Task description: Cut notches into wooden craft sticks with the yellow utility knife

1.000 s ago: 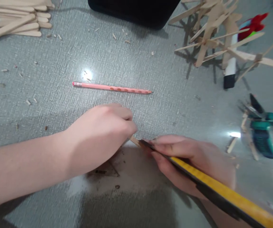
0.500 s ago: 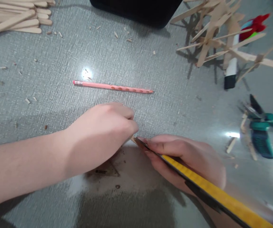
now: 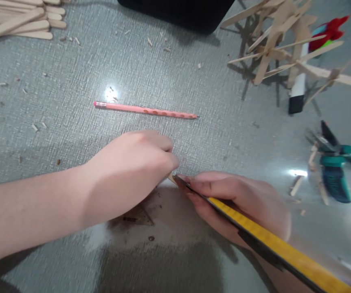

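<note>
My left hand [image 3: 135, 167] is closed, knuckles up, around a small wooden piece [image 3: 171, 177], probably a craft stick; most of it is hidden under the fingers. My right hand [image 3: 236, 199] grips a yellow and black utility knife [image 3: 251, 228] near its front end, thumb and fingers pinching by the blade. The knife's tip meets the wooden piece beside my left fingers. Just beyond my left hand, a pink pencil [image 3: 151, 110] lies across the table.
Craft sticks [image 3: 25, 24] are piled at the far left. A black container [image 3: 178, 12] stands at the back. At the right are a stick structure [image 3: 273, 53], a white marker [image 3: 298, 85] and green-handled pliers [image 3: 336, 175]. Wood scraps litter the grey table [image 3: 71, 146].
The view has shifted very slightly. Both hands and the knife keep nearly the same position against the wooden piece.
</note>
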A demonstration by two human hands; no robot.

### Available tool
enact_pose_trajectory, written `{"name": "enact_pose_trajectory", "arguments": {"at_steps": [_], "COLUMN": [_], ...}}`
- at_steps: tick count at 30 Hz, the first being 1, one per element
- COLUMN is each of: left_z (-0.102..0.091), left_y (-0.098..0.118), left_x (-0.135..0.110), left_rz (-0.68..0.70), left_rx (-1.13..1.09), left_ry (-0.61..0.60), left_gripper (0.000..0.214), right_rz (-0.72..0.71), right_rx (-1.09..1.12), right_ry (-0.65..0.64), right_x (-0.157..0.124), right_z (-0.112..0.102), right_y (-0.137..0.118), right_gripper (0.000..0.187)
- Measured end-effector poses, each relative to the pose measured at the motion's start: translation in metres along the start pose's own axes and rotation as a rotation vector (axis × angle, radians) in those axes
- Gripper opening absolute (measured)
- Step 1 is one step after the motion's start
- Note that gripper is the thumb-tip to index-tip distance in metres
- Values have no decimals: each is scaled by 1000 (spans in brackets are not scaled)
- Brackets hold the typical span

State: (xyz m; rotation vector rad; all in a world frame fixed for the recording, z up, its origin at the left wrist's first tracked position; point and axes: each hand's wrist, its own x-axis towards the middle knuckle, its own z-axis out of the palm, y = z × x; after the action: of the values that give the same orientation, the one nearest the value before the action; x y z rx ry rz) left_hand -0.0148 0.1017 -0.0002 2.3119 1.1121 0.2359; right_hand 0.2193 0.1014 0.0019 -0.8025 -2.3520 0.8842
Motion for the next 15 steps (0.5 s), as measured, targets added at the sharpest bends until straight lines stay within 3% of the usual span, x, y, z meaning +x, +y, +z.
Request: {"name": "enact_pose_trajectory", "arguments": {"at_steps": [5,10,15], "left_z": [-3,1,2], "left_y": [2,0,-2], "left_x": [1,0,0], "left_rz": [-17,24,35], "left_rx": [-14,-32,-32], "left_ry": [-35,50,50], "left_gripper": [21,22,23], "right_rz": [16,38,71], "right_rx": [1,11,9], "right_ry": [0,-8,11], "right_x": [0,0,-1], "right_z": [0,2,2], "right_y": [0,-1,-3], "right_gripper": [25,27,26]}}
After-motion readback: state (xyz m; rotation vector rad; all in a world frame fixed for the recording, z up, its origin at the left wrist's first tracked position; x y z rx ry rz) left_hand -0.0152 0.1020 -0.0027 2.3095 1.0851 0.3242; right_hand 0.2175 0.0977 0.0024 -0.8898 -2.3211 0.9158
